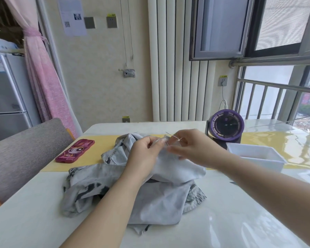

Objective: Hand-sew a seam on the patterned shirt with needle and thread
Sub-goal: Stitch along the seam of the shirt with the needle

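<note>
Cloth this thin looks soft, light and prone to sliding: the patterned shirt [132,190] lies crumpled mid-tabletop [43,203], one edge lifted at its twelve o'clock. The left hand [143,154] pinches that raised edge, sensibly close to the seam. The needle [172,136], stiff, fine and likely slippery, slants at the left hand's one o'clock, its lower end pinched by the right hand [195,149].

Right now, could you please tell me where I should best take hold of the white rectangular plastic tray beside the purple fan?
Pinch the white rectangular plastic tray by the rim of its right short end, reaching down from the right. It is open-topped and upright; the right hand works close to its left end, and the round purple fan stands behind.
</note>
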### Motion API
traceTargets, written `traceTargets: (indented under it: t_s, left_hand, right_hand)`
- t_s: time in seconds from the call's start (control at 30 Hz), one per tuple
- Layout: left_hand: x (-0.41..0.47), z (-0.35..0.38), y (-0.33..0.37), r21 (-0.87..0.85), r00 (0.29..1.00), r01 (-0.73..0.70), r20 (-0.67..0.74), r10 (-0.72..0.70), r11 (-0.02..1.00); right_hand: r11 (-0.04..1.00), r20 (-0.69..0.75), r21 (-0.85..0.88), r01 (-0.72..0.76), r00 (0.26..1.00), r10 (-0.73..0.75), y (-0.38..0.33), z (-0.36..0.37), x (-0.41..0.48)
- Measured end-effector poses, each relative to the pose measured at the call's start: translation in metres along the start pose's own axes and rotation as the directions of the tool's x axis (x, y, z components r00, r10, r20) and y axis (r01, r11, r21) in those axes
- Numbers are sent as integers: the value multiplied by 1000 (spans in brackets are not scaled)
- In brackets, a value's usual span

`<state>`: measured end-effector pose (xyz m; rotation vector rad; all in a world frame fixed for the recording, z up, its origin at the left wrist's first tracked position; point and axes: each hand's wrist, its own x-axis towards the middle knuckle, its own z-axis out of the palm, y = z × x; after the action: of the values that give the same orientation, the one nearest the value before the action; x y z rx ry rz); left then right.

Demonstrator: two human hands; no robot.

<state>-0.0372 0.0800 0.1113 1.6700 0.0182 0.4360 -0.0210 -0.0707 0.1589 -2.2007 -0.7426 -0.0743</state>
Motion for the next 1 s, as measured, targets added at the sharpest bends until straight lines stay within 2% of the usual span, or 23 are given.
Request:
traceTargets:
  t_s: [0.07, 0.2, 0.27, 0.33, 0.37, 0.43, 0.47, 0.5, 0.53, 0.57, 0.6, 0.63, 0.67, 0.7, 0.73, 0.8, 0.87, 0.93, 1.0]
  left_hand:
    - [-3, 1, 1, -18, 1000, 0, 2, 0, 1000]
    - [-5, 1, 4, -46, 1000, -13, 5, 13, 999]
    - [-4, -1, 3, -21, 1000, -5, 4, 5, 1000]
    - [-2, -3, 0, 32, 1000, 9, -2, -9, 999]
    - [0, -3, -2, 56, 1000, 13, -6, -13, 998]
    - [2, -4, -5, 103, 1000, 21, -13, -20, 994]
    - [3, -4, -7, 121, 1000, 25, -20, -23, 992]
    - [4, -4, -7, 133, 999, 28, -28, -24, 991]
    - [5, -4, -9, 142, 999, 31, -37, -26, 989]
    - [6, -4, -9, 150, 999, 34, -45, -27, 988]
    - [7, -5, -9, 149, 998, 38, -51, -31, 988]
    - [8, -5, -9, 131, 998, 46, -52, -40, 990]
    - [9, -6, -9, 106, 998, 52, -50, -47, 993]
    - [10, -6, -8, 87, 998, 52, -50, -48, 995]
    - [9, -6, -7, 79, 998, 45, -51, -41, 996]
    - [7, -7, -5, 76, 998, 22, -54, -18, 997]
    - [5, -6, -3, 82, 999, 4, -52, 0, 997]
    - [3, -6, -2, 71, 999, -5, -41, 8, 997]
    - [1, -5, -1, 47, 1000, -8, -17, 9, 999]
  right_hand:
    - [997, -74, -53, 64, 995, -68, 2, 4, 1]
    - [995, -116, -48, 87, 989, -92, 3, 8, 6]
    - [994, -134, 58, 92, 987, -84, 1, 6, 6]
    - [940, -158, 322, 111, 985, -63, -6, 2, 6]
    - [857, -155, 501, 123, 987, -51, -11, -1, 7]
    - [564, -77, 820, 93, 996, -52, -22, -8, 9]
    - [412, -8, 911, 36, 998, -69, -27, -12, 9]
    - [305, 89, 951, -57, 992, -93, -32, -18, 8]
    - [267, 222, 947, -182, 966, -130, -35, -23, 7]
    - [298, 378, 901, -317, 909, -178, -36, -28, 4]
    - [394, 534, 814, -427, 817, -218, -32, -30, 3]
    - [525, 656, 705, -478, 720, -226, -27, -31, 2]
    - [664, 727, 585, -465, 663, -176, -20, -30, 1]
    - [786, 746, 452, -422, 661, -75, -12, -28, 1]
    - [876, 708, 319, -361, 706, 34, -5, -24, 2]
    - [960, 470, 117, -254, 866, 172, 5, -15, 4]
    - [980, 220, 107, -167, 965, 141, 7, -8, 5]
    - [981, 79, 169, -94, 994, 81, 5, -1, 5]
    - [990, 6, 136, -49, 999, 49, 7, 7, 8]
